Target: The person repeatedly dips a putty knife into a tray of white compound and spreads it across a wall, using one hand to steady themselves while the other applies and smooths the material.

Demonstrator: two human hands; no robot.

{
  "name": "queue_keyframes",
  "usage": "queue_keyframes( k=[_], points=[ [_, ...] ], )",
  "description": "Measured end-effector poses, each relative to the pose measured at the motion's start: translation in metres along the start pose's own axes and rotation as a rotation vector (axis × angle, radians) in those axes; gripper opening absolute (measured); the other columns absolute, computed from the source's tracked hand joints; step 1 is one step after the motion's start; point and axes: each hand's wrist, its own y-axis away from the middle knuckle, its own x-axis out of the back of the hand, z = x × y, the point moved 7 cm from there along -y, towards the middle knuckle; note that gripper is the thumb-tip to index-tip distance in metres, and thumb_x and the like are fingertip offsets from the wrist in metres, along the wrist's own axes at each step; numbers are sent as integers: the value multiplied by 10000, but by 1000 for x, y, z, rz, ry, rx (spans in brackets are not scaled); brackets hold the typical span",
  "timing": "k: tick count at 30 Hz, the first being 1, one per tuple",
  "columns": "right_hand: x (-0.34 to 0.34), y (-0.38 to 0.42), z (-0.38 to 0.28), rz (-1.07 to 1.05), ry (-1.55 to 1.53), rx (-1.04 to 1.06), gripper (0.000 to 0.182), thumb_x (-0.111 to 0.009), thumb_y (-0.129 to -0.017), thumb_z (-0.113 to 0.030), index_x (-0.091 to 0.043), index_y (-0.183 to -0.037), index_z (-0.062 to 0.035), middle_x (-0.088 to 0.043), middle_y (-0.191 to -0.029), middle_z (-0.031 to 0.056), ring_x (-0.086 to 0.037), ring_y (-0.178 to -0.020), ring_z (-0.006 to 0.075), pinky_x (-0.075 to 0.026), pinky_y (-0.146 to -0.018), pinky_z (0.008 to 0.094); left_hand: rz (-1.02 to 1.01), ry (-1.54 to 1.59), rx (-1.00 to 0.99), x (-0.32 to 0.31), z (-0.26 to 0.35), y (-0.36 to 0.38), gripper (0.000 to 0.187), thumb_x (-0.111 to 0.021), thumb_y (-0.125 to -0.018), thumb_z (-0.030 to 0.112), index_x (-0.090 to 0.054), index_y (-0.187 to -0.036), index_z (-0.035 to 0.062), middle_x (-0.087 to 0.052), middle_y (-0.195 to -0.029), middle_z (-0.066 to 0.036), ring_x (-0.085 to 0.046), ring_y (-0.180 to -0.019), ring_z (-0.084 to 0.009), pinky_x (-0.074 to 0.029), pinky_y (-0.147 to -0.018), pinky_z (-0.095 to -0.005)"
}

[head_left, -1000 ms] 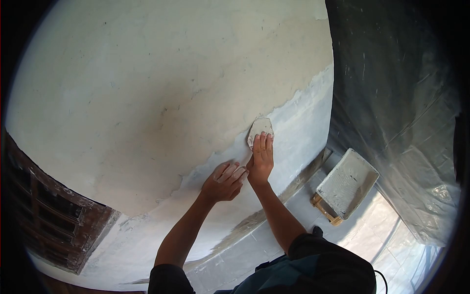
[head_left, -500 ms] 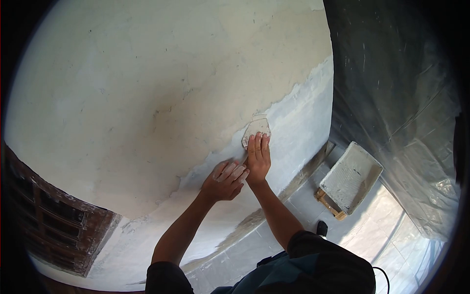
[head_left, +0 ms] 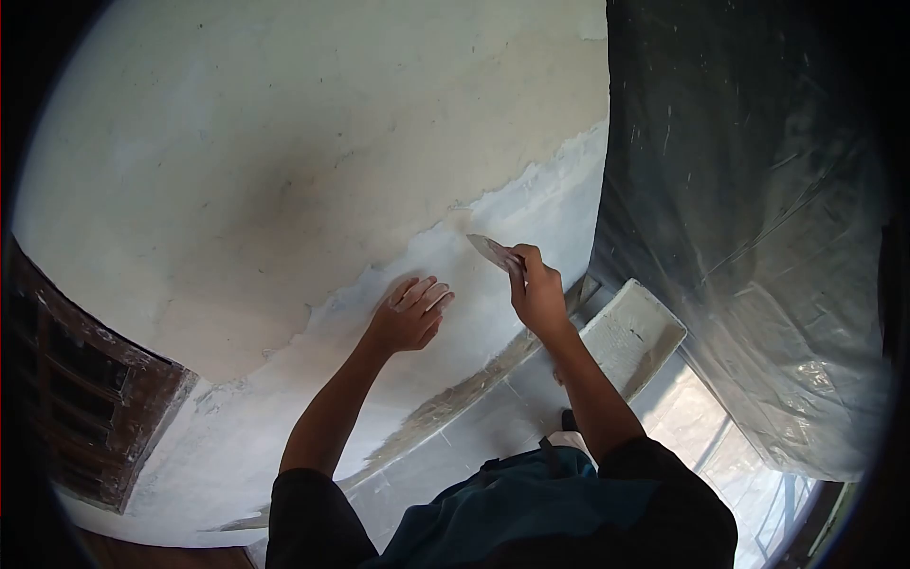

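Note:
My right hand (head_left: 540,289) grips a putty scraper (head_left: 488,250) by one end, its thin blade turned nearly edge-on and pointing up to the left. White compound coats the blade. Behind it is the wall (head_left: 284,171), beige above and freshly smeared white below along a ragged, slanting edge. My left hand (head_left: 414,313) is lower and to the left, in front of the white band. Its fingers are bent a little and slightly apart, with white compound on them, and the palm side is hidden.
A shallow tray (head_left: 630,337) coated in white compound stands behind my right forearm. Plastic sheeting (head_left: 739,237) hangs on the right. A dark wooden window frame (head_left: 95,398) is at lower left, and grey tiles (head_left: 474,417) cover the floor.
My right hand has drawn back and turned the scraper from flat against the wall to nearly edge-on. The two hands have separated, and the whole view has shifted.

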Motion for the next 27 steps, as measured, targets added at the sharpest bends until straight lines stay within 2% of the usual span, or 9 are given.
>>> queue_keyframes(
  k=[3,5,11,13,15,17,20,23,27],
  points=[
    [32,-57,-7,-25,-140,148,146,-620,-859,33,-601,-997,-9,-664,-837,173,-671,-714,317,-509,-599,323,26,14,16,-9,-2,-9,398,-612,-766,179,-614,-1153,86,-569,-1149,-57,-522,-1091,-220,-419,-931,-431],
    [40,-82,-11,-64,-194,119,132,-643,-836,37,-634,-963,2,-659,-849,149,-656,-724,276,-506,-629,316,7,-4,33,-17,-4,-9,391,-616,-766,179,-616,-1145,83,-577,-1120,-52,-537,-1042,-209,-426,-890,-412],
    [0,-112,-7,-322,-328,132,156,-649,-813,60,-656,-962,11,-650,-874,114,-632,-751,237,-494,-673,293,-81,-93,41,-31,-8,-9,371,-632,-769,194,-624,-1125,91,-592,-1054,-32,-564,-933,-174,-442,-790,-345],
    [-8,-116,0,-309,-333,166,184,-644,-815,68,-655,-991,16,-649,-895,118,-631,-748,222,-494,-667,289,-89,-113,51,-33,-8,-10,366,-632,-772,204,-627,-1122,96,-594,-1049,-29,-566,-924,-170,-447,-782,-335],
    [-4,-125,15,-200,-375,75,159,-639,-824,77,-638,-976,30,-637,-885,94,-603,-767,148,-472,-692,247,-96,-155,43,-34,-7,-11,361,-629,-776,221,-630,-1118,103,-595,-1050,-23,-566,-920,-165,-450,-773,-333],
    [6,-131,25,-159,-399,39,178,-627,-839,70,-642,-1013,39,-660,-934,110,-650,-820,173,-511,-724,255,-95,-174,41,-37,-7,-9,364,-627,-779,228,-630,-1122,105,-596,-1052,-22,-567,-923,-164,-450,-771,-333],
    [6,-130,31,-167,-487,-5,179,-630,-835,74,-643,-1010,39,-659,-930,111,-641,-797,167,-504,-710,250,-98,-194,41,-39,-7,-9,372,-627,-781,237,-629,-1132,112,-595,-1056,-19,-569,-929,-163,-450,-768,-330],
    [-10,-122,24,-300,-447,26,174,-633,-834,75,-644,-1005,45,-649,-915,106,-621,-776,143,-495,-701,241,-112,-187,48,-39,-6,-10,363,-620,-778,238,-629,-1118,111,-595,-1051,-12,-570,-935,-158,-445,-763,-318],
    [-10,-122,55,-102,-664,-181,154,-629,-849,62,-640,-1003,52,-628,-896,61,-577,-773,89,-471,-701,224,-91,-185,57,-35,-7,-13,346,-609,-780,232,-628,-1102,106,-592,-1044,-12,-568,-938,-154,-441,-758,-308]
  ],
)
